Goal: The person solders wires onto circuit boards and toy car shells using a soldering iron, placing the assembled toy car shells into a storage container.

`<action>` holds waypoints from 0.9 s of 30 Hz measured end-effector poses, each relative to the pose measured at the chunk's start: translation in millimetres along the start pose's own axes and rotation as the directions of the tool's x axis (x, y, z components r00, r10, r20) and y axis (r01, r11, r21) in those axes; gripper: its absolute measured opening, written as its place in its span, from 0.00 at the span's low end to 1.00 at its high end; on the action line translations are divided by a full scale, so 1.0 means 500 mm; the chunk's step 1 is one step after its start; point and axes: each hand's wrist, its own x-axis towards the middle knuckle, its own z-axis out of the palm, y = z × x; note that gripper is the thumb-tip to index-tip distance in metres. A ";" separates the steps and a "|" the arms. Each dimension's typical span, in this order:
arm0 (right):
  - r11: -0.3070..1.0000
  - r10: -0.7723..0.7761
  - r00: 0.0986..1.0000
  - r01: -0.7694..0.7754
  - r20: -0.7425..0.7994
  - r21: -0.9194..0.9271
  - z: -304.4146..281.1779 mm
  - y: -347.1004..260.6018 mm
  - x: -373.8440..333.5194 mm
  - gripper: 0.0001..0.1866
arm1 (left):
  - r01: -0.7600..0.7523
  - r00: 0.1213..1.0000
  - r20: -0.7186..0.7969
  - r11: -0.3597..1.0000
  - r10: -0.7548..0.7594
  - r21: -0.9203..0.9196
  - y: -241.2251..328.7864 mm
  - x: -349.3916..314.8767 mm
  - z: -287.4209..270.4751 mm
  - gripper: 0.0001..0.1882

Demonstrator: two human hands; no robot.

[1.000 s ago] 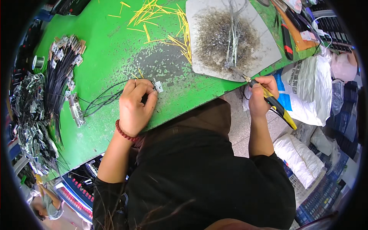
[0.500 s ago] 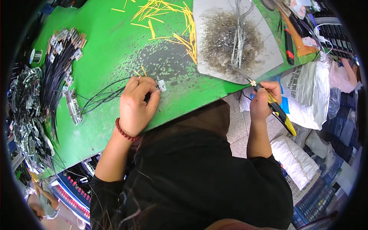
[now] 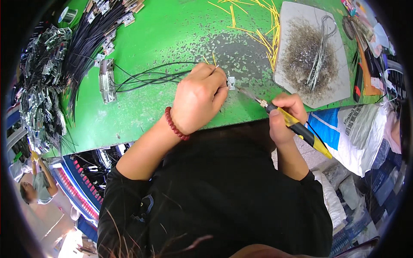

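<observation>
My left hand (image 3: 198,101) is closed on thin black cables (image 3: 146,71) at the green table's near edge. Just past its fingertips sits a small silvery-white connector-like piece (image 3: 232,83). Two short yellow tubes (image 3: 214,58) stick out by the fingers; what attaches them is hidden. The cables run left to a shiny metal-cased part (image 3: 106,81) lying on the table. My right hand (image 3: 286,118) grips a yellow and black soldering iron (image 3: 307,136). Its tip points left, close to the small piece; whether they touch I cannot tell.
A stained pale board (image 3: 342,92) with a bundle of silvery wire (image 3: 317,64) lies at right. Yellow tubes (image 3: 269,43) are scattered beside it. Black cables (image 3: 92,34), shiny metal parts (image 3: 43,94) and a wire spool (image 3: 68,15) occupy the left. Another person (image 3: 41,185) is at lower left.
My right hand has brought the soldering iron from the board's wire bundle leftward to the small piece. My left hand still holds the cables. The whole view has shifted.
</observation>
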 end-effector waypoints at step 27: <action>0.998 -0.043 0.997 0.046 0.062 -0.046 -0.008 0.000 -0.002 0.10 | 0.003 1.000 0.025 1.000 -0.004 0.027 0.004 0.006 -0.003 0.06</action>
